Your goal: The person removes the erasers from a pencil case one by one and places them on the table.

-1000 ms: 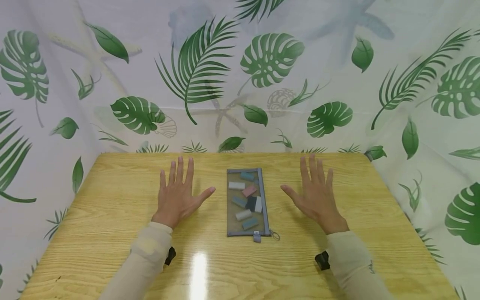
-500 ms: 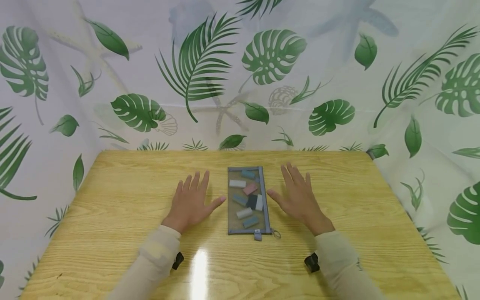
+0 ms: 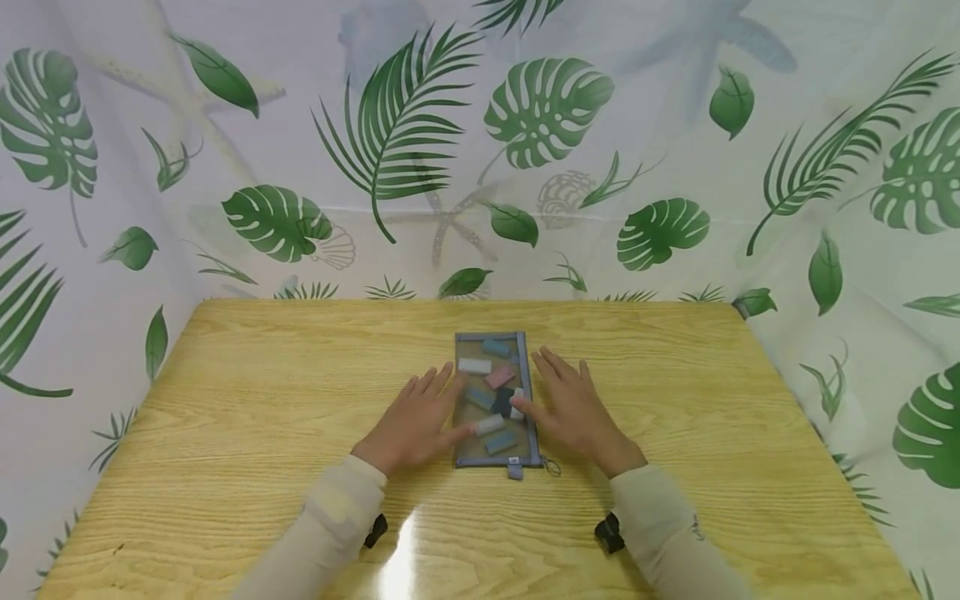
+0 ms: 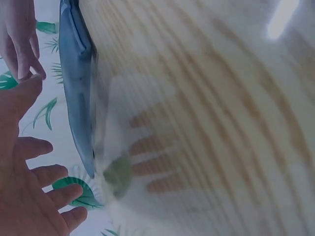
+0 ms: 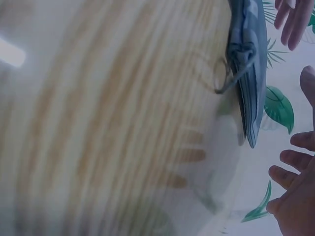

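A flat see-through zip pouch [image 3: 534, 443] with grey-blue edging lies on the wooden table. Several small blocks show inside it, blue, white, pink and one dark-and-white [image 3: 504, 403], eraser-like in shape. Over the pouch's left edge is my left hand [image 3: 414, 423], fingers spread, its thumb overlapping the pouch in the head view. My right hand [image 3: 576, 410] hovers by the right edge, thumb reaching across it. Both wrist views show the pouch [image 4: 77, 78] [image 5: 250, 73] edge-on, with the fingers of my left hand [image 4: 29, 191] and right hand [image 5: 298, 196] apart from it.
The pale wooden table [image 3: 262, 400] reaches back to a white curtain [image 3: 510, 258] printed with green leaves, which also flanks both sides. A ring [image 3: 552, 468] and a small fabric tab [image 3: 515, 472] stick out from the pouch's near end.
Both hands have moved inward and slightly nearer the wearer, from well beside the pouch to its two long edges. The pouch stays in its place on the table.
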Tool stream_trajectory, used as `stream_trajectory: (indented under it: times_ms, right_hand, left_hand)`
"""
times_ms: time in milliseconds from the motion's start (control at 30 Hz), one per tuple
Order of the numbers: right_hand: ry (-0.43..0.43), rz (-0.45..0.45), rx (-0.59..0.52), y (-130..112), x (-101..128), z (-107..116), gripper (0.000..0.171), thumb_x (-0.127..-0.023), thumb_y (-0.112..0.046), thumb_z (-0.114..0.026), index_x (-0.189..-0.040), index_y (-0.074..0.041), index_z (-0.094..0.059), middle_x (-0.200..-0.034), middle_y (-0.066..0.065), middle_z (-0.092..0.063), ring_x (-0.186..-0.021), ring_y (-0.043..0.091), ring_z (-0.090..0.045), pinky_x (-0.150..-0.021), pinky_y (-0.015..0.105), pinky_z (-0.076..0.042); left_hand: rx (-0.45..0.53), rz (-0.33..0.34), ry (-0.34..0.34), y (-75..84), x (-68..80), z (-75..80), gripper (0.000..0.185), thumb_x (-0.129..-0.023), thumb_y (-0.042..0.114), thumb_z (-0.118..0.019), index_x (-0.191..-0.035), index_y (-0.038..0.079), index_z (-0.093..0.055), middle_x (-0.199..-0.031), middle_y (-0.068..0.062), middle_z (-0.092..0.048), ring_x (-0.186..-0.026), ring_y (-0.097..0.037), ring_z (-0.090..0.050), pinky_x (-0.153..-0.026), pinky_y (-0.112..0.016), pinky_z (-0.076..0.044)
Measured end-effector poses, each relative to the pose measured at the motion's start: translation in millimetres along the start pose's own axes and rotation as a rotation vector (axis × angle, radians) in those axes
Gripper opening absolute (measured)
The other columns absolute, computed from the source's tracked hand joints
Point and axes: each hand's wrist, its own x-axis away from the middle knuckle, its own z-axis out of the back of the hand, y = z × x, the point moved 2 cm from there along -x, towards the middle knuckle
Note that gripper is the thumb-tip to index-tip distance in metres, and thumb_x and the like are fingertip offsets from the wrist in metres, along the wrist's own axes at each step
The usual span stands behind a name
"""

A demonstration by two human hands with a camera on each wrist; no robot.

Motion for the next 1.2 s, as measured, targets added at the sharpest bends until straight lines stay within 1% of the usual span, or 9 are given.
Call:
stream_trajectory:
  times_ms: [100, 233, 333, 500, 633, 867, 1033, 1200]
  right_hand:
    - [-0.013, 0.016, 0.013, -2.0, 0.1, -3.8, 0.082, -0.1, -0.052, -0.058, -0.156, 0.004, -0.033, -0.16, 0.023, -0.031, -0.148, 0.04, -0.029, -0.118, 0.069, -0.006]
    - [-0.025, 0.039, 0.058, -4.4, 1.2, -7.8, 0.083, -0.099, -0.052, -0.06, -0.153, 0.006, -0.037, -0.158, 0.025, -0.036, -0.146, 0.042, -0.033, -0.116, 0.072, -0.01]
    - [-0.039, 0.041, 0.076, -6.1, 2.4, -10.3, 0.084, -0.098, -0.055, -0.061, -0.153, 0.005, -0.039, -0.157, 0.026, -0.037, -0.145, 0.043, -0.035, -0.115, 0.073, -0.012]
    - [-0.063, 0.021, 0.088, -6.8, 3.9, -14.8, 0.084, -0.096, -0.06, -0.059, -0.152, 0.0, -0.043, -0.158, 0.024, -0.036, -0.145, 0.044, -0.034, -0.114, 0.074, -0.011]
    - [-0.072, 0.004, 0.082, -6.9, 4.6, -16.9, 0.084, -0.095, -0.062, -0.06, -0.151, -0.002, -0.046, -0.159, 0.023, -0.035, -0.146, 0.046, -0.032, -0.115, 0.074, -0.008]
    - [-0.1, -0.001, 0.09, -7.7, 5.5, -20.5, 0.081, -0.095, -0.062, -0.059, -0.15, -0.004, -0.049, -0.159, 0.021, -0.037, -0.146, 0.047, -0.029, -0.114, 0.075, -0.006]
    - [-0.111, -0.012, 0.092, -9.0, 5.3, -20.9, 0.081, -0.095, -0.062, -0.06, -0.151, -0.005, -0.048, -0.159, 0.02, -0.037, -0.147, 0.049, -0.026, -0.113, 0.077, -0.005]
    - [-0.116, -0.02, 0.1, -10.5, 4.8, -21.4, 0.08, -0.095, -0.061, -0.061, -0.151, -0.005, -0.049, -0.157, 0.02, -0.039, -0.147, 0.049, -0.026, -0.112, 0.078, -0.005]
  left_hand:
    - [-0.023, -0.03, -0.015, 4.1, -2.7, -3.7, 0.076, -0.104, 0.049, -0.052, -0.159, 0.003, -0.029, -0.166, -0.021, -0.017, -0.152, -0.04, -0.02, -0.123, -0.055, -0.015]
    - [-0.033, -0.087, -0.012, 9.5, -5.4, -7.1, 0.073, -0.105, 0.045, -0.054, -0.157, -0.001, -0.032, -0.164, -0.023, -0.021, -0.151, -0.039, -0.023, -0.123, -0.053, -0.019]
    - [-0.046, -0.127, -0.003, 12.4, -7.1, -9.3, 0.072, -0.105, 0.044, -0.053, -0.156, -0.001, -0.034, -0.163, -0.023, -0.025, -0.151, -0.038, -0.024, -0.122, -0.053, -0.021]
    - [-0.081, -0.152, -0.01, 14.0, -8.7, -13.2, 0.066, -0.106, 0.043, -0.052, -0.155, 0.001, -0.038, -0.163, -0.021, -0.026, -0.151, -0.036, -0.024, -0.122, -0.053, -0.021]
    - [-0.094, -0.153, -0.018, 14.1, -9.8, -15.2, 0.063, -0.106, 0.04, -0.054, -0.154, 0.002, -0.04, -0.163, -0.02, -0.027, -0.15, -0.036, -0.026, -0.122, -0.052, -0.023]
    - [-0.107, -0.133, -0.042, 15.4, -11.0, -17.0, 0.069, -0.104, 0.043, -0.056, -0.156, 0.004, -0.037, -0.165, -0.017, -0.025, -0.151, -0.034, -0.026, -0.121, -0.051, -0.024]
    - [-0.119, -0.101, -0.073, 15.5, -10.6, -18.2, 0.07, -0.105, 0.046, -0.052, -0.16, 0.008, -0.032, -0.167, -0.014, -0.021, -0.152, -0.031, -0.023, -0.121, -0.053, -0.023]
    - [-0.142, -0.082, -0.096, 15.0, -10.1, -18.5, 0.069, -0.105, 0.049, -0.05, -0.159, 0.01, -0.033, -0.167, -0.011, -0.02, -0.153, -0.029, -0.022, -0.121, -0.054, -0.023]
